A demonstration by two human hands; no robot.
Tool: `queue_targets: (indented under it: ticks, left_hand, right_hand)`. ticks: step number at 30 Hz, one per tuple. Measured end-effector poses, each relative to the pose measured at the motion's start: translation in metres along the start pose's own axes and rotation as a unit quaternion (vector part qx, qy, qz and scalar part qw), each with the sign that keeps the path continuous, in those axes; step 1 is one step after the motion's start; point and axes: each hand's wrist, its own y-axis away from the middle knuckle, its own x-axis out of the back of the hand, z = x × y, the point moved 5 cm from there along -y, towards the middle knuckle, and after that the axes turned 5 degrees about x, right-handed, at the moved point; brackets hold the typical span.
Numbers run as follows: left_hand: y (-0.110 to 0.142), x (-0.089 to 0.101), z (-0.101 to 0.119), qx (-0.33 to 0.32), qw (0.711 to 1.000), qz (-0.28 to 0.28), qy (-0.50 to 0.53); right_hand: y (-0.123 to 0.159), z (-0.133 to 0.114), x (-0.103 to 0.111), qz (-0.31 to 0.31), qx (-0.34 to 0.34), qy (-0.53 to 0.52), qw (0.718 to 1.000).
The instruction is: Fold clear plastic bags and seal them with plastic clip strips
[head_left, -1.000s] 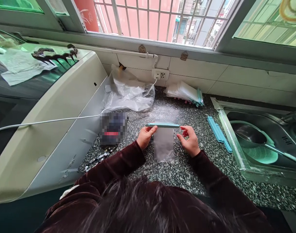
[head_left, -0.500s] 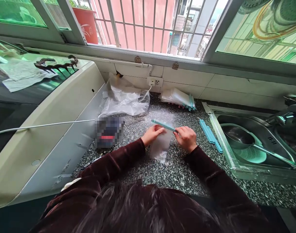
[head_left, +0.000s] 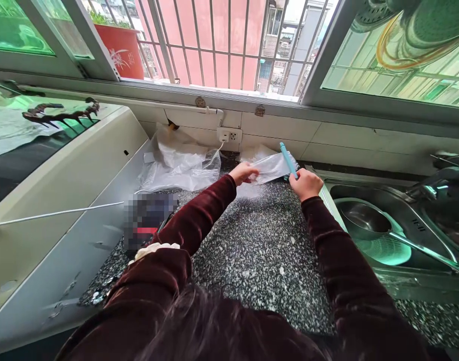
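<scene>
A clear plastic bag (head_left: 271, 169) is stretched between my two hands, raised near the back of the counter. A light-blue bag sealing clip (head_left: 288, 159) runs across its right end, tilted up toward the wall. My left hand (head_left: 245, 173) is closed, pinching the bag's left end. My right hand (head_left: 306, 184) is closed around the near end of the clip. Directly behind the held bag lies a stack of clear bags (head_left: 256, 151), partly covered by it. The loose blue strips seen earlier beside the sink are hidden by my right hand and arm.
Crumpled clear plastic (head_left: 182, 165) lies at the back left, below a wall socket (head_left: 229, 136). A pixelated dark object (head_left: 150, 218) sits beside a large beige appliance (head_left: 101, 145). On the right, the sink (head_left: 413, 200) holds a long-handled pan (head_left: 364, 216) over a pale-green strainer (head_left: 387, 250).
Both hands have carried the bag and clip from the middle of the counter toward the back stack. The bag has swung from hanging toward me to lying sideways, and my left hand now grips its other end.
</scene>
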Motion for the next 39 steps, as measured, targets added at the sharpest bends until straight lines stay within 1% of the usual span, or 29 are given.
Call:
queue_targets:
  ticks: [2,4,7,10,12,14,18,23,26,29,31,32,34,36,37,39]
  left_hand:
    - [-0.015,0.003,0.014,-0.038,0.998,0.053,-0.009]
    - [-0.03,0.004,0.026,-0.074,0.992,0.102,-0.024]
    - [-0.049,0.007,0.037,-0.124,0.974,0.177,-0.072]
    - [-0.067,0.008,0.043,-0.153,0.95,0.221,-0.158]
    - [-0.077,0.009,0.044,-0.149,0.937,0.231,-0.214]
    - [-0.085,0.011,0.043,-0.13,0.928,0.238,-0.255]
    - [-0.091,0.017,0.039,-0.09,0.916,0.253,-0.297]
    - [-0.085,0.024,0.039,-0.081,0.915,0.247,-0.308]
    - [-0.072,0.036,0.046,-0.089,0.915,0.255,-0.3]
    - [-0.052,0.059,0.057,-0.116,0.903,0.264,-0.319]
    - [-0.037,0.082,0.063,-0.14,0.887,0.261,-0.355]
    - [-0.028,0.097,0.065,-0.143,0.878,0.264,-0.373]
    - [-0.009,0.129,0.064,-0.138,0.858,0.276,-0.41]
    - [0.01,0.164,0.057,-0.112,0.845,0.299,-0.429]
    - [0.019,0.181,0.052,-0.092,0.844,0.304,-0.432]
    - [0.034,0.209,0.039,-0.053,0.845,0.311,-0.433]
  right_hand:
    - [-0.014,0.004,-0.007,-0.021,-0.042,-0.008,0.999]
    - [-0.026,0.004,-0.015,-0.035,-0.068,-0.015,0.997]
    - [-0.039,0.002,-0.027,-0.049,-0.077,-0.019,0.996]
    - [-0.049,0.001,-0.037,-0.061,-0.083,-0.021,0.994]
    - [-0.053,0.001,-0.041,-0.067,-0.085,-0.022,0.994]
    - [-0.057,0.001,-0.045,-0.073,-0.084,-0.019,0.994]
    - [-0.06,-0.002,-0.051,-0.087,-0.078,-0.006,0.993]
    - [-0.06,-0.005,-0.056,-0.111,-0.069,0.001,0.991]
    - [-0.058,-0.005,-0.048,-0.106,-0.054,0.008,0.993]
    - [-0.054,-0.01,-0.034,-0.07,-0.029,-0.001,0.997]
    - [-0.05,-0.023,-0.026,-0.053,-0.008,-0.018,0.998]
    - [-0.048,-0.034,-0.024,-0.048,0.008,-0.03,0.998]
    - [-0.043,-0.066,-0.022,-0.044,0.071,-0.061,0.995]
    - [-0.037,-0.112,-0.021,-0.049,0.176,-0.105,0.978]
    - [-0.033,-0.135,-0.021,-0.055,0.214,-0.124,0.967]
    - [-0.027,-0.18,-0.023,-0.082,0.264,-0.159,0.948]
